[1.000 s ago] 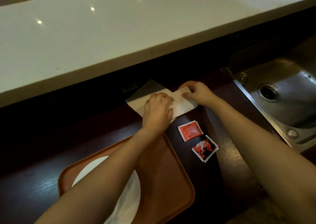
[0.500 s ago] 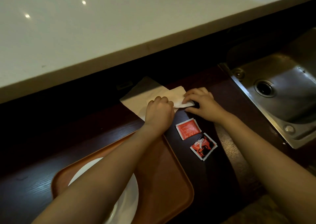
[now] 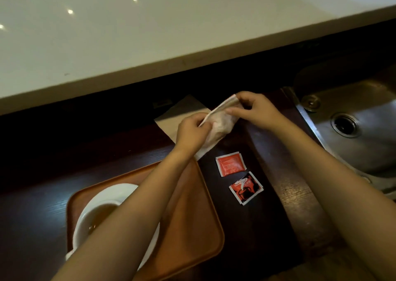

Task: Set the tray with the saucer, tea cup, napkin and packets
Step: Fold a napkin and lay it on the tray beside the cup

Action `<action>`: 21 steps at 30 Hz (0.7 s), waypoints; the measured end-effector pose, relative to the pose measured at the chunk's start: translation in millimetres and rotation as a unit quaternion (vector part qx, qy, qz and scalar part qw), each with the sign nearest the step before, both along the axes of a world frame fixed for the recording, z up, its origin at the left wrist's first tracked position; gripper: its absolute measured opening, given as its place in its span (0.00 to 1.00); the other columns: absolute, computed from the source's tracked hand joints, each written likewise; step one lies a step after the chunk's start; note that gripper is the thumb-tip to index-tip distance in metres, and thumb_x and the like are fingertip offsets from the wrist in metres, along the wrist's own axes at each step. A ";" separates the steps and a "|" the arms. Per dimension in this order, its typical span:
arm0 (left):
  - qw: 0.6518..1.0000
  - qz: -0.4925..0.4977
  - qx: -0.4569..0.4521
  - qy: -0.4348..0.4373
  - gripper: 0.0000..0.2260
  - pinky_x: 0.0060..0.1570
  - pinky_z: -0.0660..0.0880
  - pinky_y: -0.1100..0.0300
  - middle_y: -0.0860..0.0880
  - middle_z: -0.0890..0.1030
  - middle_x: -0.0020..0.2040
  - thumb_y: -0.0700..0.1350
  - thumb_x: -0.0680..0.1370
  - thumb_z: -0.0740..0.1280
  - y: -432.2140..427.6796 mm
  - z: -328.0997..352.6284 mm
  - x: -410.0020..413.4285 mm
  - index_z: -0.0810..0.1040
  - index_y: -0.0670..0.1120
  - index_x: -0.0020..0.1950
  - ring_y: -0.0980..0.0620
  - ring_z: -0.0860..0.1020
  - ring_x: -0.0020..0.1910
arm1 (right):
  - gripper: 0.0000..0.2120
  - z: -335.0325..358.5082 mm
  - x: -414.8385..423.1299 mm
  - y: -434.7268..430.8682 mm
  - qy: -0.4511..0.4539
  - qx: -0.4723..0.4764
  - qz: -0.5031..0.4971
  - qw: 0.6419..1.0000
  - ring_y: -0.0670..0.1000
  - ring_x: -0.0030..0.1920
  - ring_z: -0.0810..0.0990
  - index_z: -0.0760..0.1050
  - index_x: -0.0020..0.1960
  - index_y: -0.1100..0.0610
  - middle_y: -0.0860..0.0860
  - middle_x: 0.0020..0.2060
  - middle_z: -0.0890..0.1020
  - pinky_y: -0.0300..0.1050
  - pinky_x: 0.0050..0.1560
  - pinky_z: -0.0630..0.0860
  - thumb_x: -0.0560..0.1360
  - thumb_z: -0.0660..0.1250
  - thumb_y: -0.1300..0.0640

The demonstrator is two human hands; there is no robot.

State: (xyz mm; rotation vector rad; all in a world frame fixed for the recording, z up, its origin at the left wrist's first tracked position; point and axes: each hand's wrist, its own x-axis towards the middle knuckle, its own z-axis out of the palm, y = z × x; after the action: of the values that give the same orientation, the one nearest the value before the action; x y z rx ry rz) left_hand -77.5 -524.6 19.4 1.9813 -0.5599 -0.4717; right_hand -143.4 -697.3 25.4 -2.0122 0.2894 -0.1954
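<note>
White raised counter (image 3: pixel 128 40) across the top of the view; dark wooden tabletop (image 3: pixel 267 227) below it, steel sink (image 3: pixel 364 134) set in at the far right. Brown tray (image 3: pixel 192 216) on the tabletop at lower left, already carrying the white saucer (image 3: pixel 120 191) with the tea cup (image 3: pixel 92 218) on it, both partly hidden by the left forearm. Pale napkin (image 3: pixel 218 126) lifted just off the tabletop beyond the tray's far right corner, another flat sheet (image 3: pixel 182 111) lying under and behind it. Left hand (image 3: pixel 192 130) pinching the napkin's near end, right hand (image 3: pixel 255 109) pinching its far corner, fingers (image 3: pixel 232 110) of both closed on the paper, apparently mid-fold. Two small red packets (image 3: pixel 230 163) (image 3: pixel 246 188) flat on the tabletop, just right of the tray, near each other but apart, not yet picked up.

Roughly halfway by this reckoning: saucer and cup placed; napkin and both packets left to go on. Bare right half of the tray open to receive them. Raised tray rim to clear on the way in; counter overhang close behind the hands, sink edge well to the right, clear strip of tabletop between.
</note>
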 end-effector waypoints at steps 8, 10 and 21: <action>0.979 0.127 -0.060 0.149 0.11 0.36 0.76 0.67 0.57 0.77 0.45 0.40 0.75 0.64 48.3 21.0 -42.1 0.75 0.50 0.56 0.60 0.77 0.44 | 0.06 15.7 15.2 27.7 0.061 0.063 0.068 0.994 0.48 0.38 0.78 0.76 0.39 0.51 0.52 0.36 0.79 0.44 0.42 0.75 0.71 0.68 0.61; 0.983 0.154 -0.013 0.097 0.18 0.40 0.73 0.64 0.57 0.74 0.48 0.38 0.74 0.65 66.4 17.2 -55.9 0.70 0.49 0.62 0.59 0.74 0.46 | 0.04 12.8 16.6 45.5 0.081 0.026 0.106 0.991 0.49 0.38 0.78 0.76 0.40 0.53 0.51 0.36 0.79 0.45 0.40 0.76 0.71 0.68 0.60; 0.963 0.226 0.148 0.010 0.27 0.56 0.62 0.63 0.47 0.67 0.67 0.40 0.72 0.66 121.2 -21.4 -137.2 0.62 0.49 0.69 0.51 0.67 0.64 | 0.03 -21.2 7.1 127.9 0.117 -0.111 0.227 0.961 0.51 0.46 0.77 0.75 0.44 0.53 0.51 0.45 0.79 0.43 0.42 0.72 0.70 0.67 0.58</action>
State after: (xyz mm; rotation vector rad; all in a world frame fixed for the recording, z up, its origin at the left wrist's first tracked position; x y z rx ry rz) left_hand -214.6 -403.4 -2.0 2.3016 -0.0097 -0.2987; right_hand -136.3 -569.4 4.2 -2.2674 -0.0557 0.3142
